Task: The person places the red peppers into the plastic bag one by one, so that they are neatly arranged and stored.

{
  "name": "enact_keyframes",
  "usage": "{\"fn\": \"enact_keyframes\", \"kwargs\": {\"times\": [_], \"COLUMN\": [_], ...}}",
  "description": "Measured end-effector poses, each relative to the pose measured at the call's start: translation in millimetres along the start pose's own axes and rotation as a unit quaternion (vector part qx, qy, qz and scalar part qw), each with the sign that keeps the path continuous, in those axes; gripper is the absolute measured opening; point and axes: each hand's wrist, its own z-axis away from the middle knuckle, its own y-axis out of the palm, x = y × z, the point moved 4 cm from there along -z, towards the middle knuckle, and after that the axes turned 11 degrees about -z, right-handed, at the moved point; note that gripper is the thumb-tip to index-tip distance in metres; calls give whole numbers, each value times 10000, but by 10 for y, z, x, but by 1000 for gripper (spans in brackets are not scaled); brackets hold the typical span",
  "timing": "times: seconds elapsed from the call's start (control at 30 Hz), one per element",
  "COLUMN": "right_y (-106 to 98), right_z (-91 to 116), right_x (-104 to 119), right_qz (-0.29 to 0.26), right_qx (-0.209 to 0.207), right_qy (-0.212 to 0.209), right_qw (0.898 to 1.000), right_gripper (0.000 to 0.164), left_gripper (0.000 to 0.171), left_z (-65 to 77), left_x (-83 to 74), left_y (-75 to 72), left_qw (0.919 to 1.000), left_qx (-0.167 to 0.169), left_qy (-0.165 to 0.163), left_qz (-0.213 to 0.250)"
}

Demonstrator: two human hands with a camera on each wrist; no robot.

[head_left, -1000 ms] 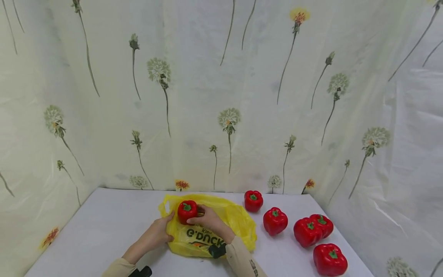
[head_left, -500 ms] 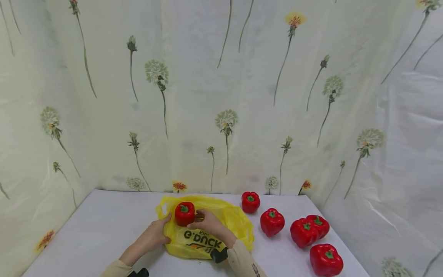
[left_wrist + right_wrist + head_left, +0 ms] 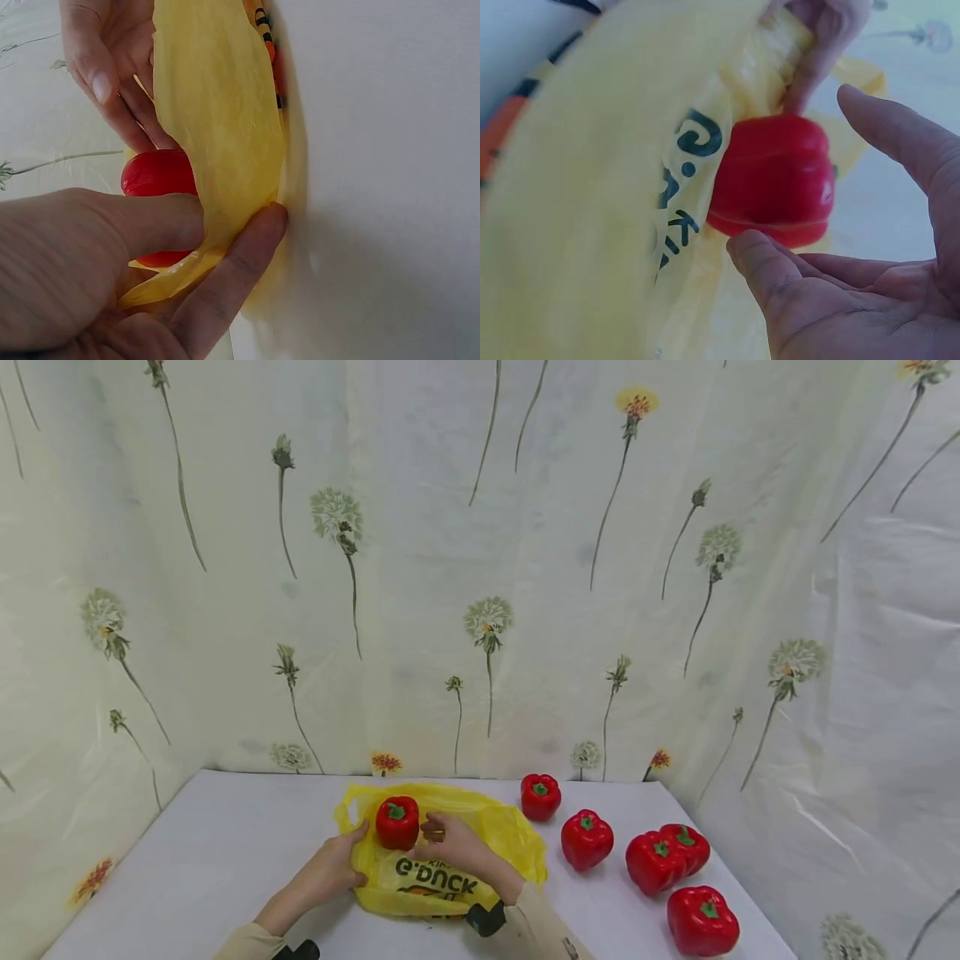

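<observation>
A yellow plastic bag (image 3: 480, 806) with dark lettering lies on the table. At its mouth, near the handles, sits a red bell pepper (image 3: 397, 822) with a green stem, its lower part behind the bag's near wall. My left hand (image 3: 336, 867) pinches the bag's edge, thumb on the inside beside the pepper (image 3: 159, 174) and fingers outside. Just right of the pepper is my right hand (image 3: 459, 845), its fingers parted. In the right wrist view the thumb stands away from the pepper (image 3: 774, 180), while a fingertip is close to its underside; contact there is unclear.
Several more red bell peppers stand to the right of the bag: one at the back (image 3: 541, 797), one nearer (image 3: 587, 840), a touching pair (image 3: 656, 862) and one in front (image 3: 702, 921). A curtain printed with dandelions (image 3: 487, 618) encloses the white table (image 3: 225, 852).
My right hand has loosened its hold on the pepper and drawn slightly right, leaving a gap. The left hand keeps its grip on the bag. The head view has shifted a little.
</observation>
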Motion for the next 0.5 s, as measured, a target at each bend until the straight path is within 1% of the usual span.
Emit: {"fn": "enact_keyframes", "kwargs": {"times": [0.13, 0.33, 0.5], "right_y": [-17, -90, -182], "right_z": [124, 377, 566], "right_x": [64, 190, 311], "right_qz": [12, -168, -112], "right_qx": [150, 297, 342], "right_qy": [-57, -56, -227], "right_qw": [9999, 9994, 9991], "right_gripper": [80, 82, 79], "left_gripper": [82, 83, 84], "left_z": [-11, -18, -16], "left_x": [2, 12, 7], "left_y": [10, 23, 13], "left_qw": [10000, 10000, 10000], "left_qx": [3, -1, 17], "left_qy": [8, 17, -6], "left_qz": [5, -1, -36]}}
